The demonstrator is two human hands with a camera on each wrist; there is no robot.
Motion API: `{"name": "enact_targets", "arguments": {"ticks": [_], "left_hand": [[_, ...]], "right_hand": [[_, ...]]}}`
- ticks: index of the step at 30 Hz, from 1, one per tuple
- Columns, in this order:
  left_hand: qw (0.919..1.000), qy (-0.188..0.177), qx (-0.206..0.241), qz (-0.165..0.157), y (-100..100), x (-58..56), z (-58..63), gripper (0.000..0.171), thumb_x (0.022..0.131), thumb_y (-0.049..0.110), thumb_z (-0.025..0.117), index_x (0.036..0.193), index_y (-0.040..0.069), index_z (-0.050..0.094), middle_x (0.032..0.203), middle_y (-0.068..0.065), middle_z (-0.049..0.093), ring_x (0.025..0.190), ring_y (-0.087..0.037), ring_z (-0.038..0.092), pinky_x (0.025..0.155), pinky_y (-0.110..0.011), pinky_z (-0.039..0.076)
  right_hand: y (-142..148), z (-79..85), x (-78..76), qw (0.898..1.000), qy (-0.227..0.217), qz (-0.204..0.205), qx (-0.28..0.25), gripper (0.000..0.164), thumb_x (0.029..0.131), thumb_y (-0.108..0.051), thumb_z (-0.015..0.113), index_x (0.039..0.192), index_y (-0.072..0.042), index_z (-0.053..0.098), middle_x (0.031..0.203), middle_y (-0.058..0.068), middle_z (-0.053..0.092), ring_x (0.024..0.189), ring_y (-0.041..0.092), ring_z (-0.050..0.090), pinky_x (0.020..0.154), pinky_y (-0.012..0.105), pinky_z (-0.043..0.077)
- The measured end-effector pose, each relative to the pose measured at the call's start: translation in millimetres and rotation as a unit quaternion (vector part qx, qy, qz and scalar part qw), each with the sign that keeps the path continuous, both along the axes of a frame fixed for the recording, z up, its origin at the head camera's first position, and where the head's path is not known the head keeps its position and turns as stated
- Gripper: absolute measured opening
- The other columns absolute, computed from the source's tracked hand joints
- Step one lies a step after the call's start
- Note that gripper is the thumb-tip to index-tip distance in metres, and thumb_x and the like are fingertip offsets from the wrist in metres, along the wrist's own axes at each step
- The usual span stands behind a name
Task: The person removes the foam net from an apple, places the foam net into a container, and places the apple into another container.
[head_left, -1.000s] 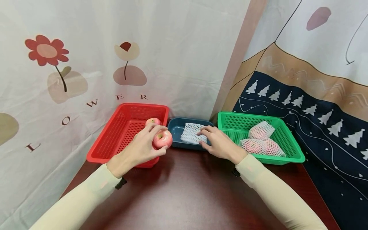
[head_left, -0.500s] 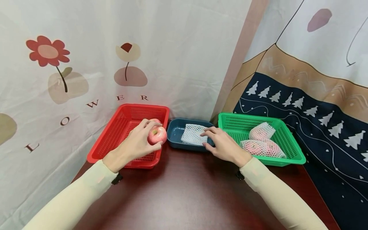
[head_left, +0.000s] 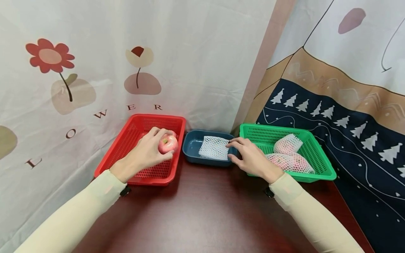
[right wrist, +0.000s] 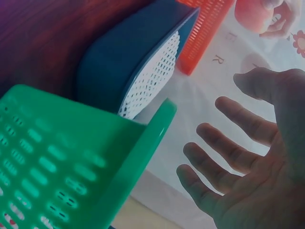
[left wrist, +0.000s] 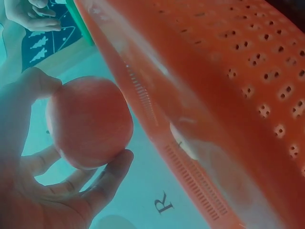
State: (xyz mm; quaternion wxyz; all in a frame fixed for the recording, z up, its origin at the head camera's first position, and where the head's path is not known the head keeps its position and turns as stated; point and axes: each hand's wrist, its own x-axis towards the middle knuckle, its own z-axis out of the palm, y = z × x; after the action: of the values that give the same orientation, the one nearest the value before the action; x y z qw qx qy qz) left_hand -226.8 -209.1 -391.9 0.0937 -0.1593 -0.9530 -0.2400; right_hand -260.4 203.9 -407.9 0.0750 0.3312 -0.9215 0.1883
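Observation:
My left hand (head_left: 146,149) grips a red apple (head_left: 168,144) between thumb and fingers, over the right side of the red basket (head_left: 139,121). The left wrist view shows the same apple (left wrist: 90,121) pinched from both sides, beside the basket's wall. Another apple (head_left: 172,133) shows partly behind the held one. My right hand (head_left: 253,156) hovers with relaxed, spread fingers and nothing in them, between the dark blue tray (head_left: 191,142) and the green basket (head_left: 253,130). White foam net sleeves (head_left: 213,147) lie in the tray, just left of the right fingertips.
Several apples in white foam nets (head_left: 289,163) lie in the green basket. All three containers stand side by side at the back of the brown table (head_left: 202,211). A printed curtain (head_left: 202,63) hangs right behind them.
The left hand has moved left with the apple, from beside the tray to over the red basket. The right hand has shifted slightly right, away from the foam nets.

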Motion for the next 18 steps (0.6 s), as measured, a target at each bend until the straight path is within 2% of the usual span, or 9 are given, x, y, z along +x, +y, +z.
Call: {"name": "enact_targets", "arguments": {"ticks": [10,18], "left_hand": [[0.9998,-0.014,-0.014,0.010,-8.6,-9.2,0.3,0.079,0.088,0.031,0.096,0.157,0.016,0.059,0.145,-0.017,0.062,0.123,-0.037,0.067,0.092,-0.055,0.072],[0.9993,-0.026,-0.016,0.019,-16.4,-18.5,0.6,0.074,0.089,0.030,0.093,0.153,0.015,0.060,0.144,-0.018,0.061,0.122,-0.037,0.067,0.091,-0.053,0.073]], "right_hand": [[11.4,3.0,-1.7,1.000,0.005,-0.009,-0.007,0.039,0.109,-0.023,0.084,0.145,-0.008,0.078,0.155,0.022,0.071,0.145,0.046,0.067,0.125,0.066,0.057],[22.7,3.3,-3.2,1.000,0.000,-0.028,-0.008,0.039,0.111,-0.023,0.082,0.146,-0.007,0.078,0.155,0.022,0.071,0.145,0.046,0.067,0.124,0.067,0.056]]}}
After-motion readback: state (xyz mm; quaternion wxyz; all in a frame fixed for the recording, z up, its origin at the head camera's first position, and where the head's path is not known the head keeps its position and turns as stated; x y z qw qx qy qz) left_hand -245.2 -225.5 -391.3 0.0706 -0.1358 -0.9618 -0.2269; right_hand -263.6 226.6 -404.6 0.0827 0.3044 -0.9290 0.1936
